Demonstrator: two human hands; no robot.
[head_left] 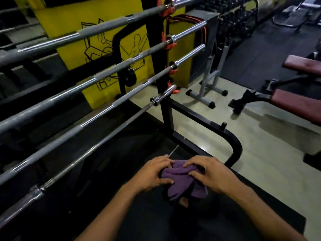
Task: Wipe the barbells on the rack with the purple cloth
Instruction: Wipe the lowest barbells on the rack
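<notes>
Several steel barbells (97, 79) lie across a black rack (165, 108), one above another, slanting from lower left to upper right. The purple cloth (180, 181) is bunched up low in the middle of the view, in front of the rack and below the lowest bar (97, 145). My left hand (152, 174) grips the cloth's left side with thumb and fingers curled round it. My right hand (212, 174) holds its right side, fingers bent over the folds. Neither hand touches a barbell.
The rack's black curved foot (234, 145) stands just beyond my hands. A maroon padded bench (298, 103) is at the right, a grey stand (206, 87) behind the rack, a yellow panel (111, 49) behind the bars. Pale floor (260, 171) lies to the right.
</notes>
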